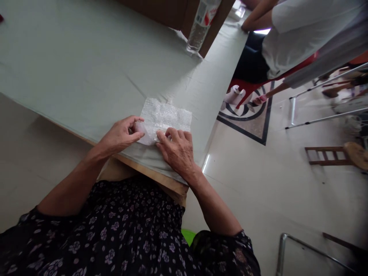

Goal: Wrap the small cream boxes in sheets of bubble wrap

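Observation:
A small sheet of clear bubble wrap [166, 117] lies on the pale green table cloth [86, 69] near the table's front edge. My left hand [120, 134] pinches the sheet's near left corner between thumb and fingers, and that corner is lifted and folded. My right hand [176, 149] rests on the sheet's near edge with fingers curled, pressing it down onto the cloth.
A clear plastic bottle [201, 25] stands at the far side by a brown cardboard box [172, 13]. Another person in a white shirt [296, 34] sits on a red chair [247, 86] to the right. Metal frames [316, 119] and a wooden rack [327, 155] lie on the tiled floor.

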The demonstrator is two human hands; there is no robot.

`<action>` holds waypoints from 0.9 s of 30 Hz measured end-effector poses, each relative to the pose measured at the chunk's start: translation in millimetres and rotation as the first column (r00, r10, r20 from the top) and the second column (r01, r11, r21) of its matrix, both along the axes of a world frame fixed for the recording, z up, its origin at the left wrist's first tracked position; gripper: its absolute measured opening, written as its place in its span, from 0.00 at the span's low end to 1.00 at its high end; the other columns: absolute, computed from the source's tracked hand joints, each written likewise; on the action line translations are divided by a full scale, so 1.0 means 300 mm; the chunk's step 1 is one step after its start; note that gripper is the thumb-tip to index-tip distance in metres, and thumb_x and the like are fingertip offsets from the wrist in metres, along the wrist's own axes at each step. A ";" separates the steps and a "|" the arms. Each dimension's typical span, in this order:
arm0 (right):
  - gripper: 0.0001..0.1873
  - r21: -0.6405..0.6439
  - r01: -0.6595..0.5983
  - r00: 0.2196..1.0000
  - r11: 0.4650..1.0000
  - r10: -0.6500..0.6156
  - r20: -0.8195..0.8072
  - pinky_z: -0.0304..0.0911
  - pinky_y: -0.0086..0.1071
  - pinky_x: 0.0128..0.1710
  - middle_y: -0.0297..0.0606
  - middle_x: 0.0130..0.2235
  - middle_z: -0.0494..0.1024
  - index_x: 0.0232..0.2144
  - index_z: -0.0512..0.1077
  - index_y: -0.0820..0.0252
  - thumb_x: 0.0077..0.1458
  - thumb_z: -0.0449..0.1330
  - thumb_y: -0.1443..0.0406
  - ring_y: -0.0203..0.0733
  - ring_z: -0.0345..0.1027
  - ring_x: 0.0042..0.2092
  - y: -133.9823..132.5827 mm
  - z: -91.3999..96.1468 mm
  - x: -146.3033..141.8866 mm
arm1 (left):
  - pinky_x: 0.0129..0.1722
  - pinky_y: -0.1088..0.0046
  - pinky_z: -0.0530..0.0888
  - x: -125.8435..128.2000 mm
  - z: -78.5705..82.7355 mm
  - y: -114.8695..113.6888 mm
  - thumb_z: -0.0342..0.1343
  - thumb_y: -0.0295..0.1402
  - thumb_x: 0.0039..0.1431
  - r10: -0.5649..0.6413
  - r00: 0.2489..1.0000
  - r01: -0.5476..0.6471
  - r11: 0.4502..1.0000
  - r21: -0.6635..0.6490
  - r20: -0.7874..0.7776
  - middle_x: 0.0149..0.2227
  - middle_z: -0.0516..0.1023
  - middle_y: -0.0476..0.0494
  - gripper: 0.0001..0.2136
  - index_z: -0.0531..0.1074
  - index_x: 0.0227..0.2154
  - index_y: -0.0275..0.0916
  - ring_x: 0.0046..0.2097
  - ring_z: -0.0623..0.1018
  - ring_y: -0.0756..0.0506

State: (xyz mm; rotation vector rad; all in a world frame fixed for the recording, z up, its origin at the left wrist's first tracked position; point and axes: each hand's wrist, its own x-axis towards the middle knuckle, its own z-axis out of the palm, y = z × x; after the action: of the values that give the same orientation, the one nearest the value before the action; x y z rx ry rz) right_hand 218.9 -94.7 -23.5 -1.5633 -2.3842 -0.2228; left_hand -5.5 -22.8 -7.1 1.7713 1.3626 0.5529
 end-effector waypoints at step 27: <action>0.12 -0.112 -0.006 0.994 0.994 0.018 0.104 0.50 0.45 0.47 0.43 0.46 0.79 0.51 0.75 0.56 0.73 0.54 0.60 0.50 0.63 0.45 0.024 0.069 -0.017 | 0.22 0.77 0.59 0.081 0.056 0.010 0.61 0.35 0.46 0.154 0.986 -0.156 0.987 -0.035 -0.072 0.18 0.61 0.55 0.12 0.63 0.17 0.40 0.24 0.62 0.53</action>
State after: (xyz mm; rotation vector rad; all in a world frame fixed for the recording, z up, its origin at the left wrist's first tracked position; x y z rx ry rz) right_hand 213.6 -87.4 -2.9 -1.6230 -2.5264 -0.1763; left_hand 18.8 -19.6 9.6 1.6750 1.5583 0.5484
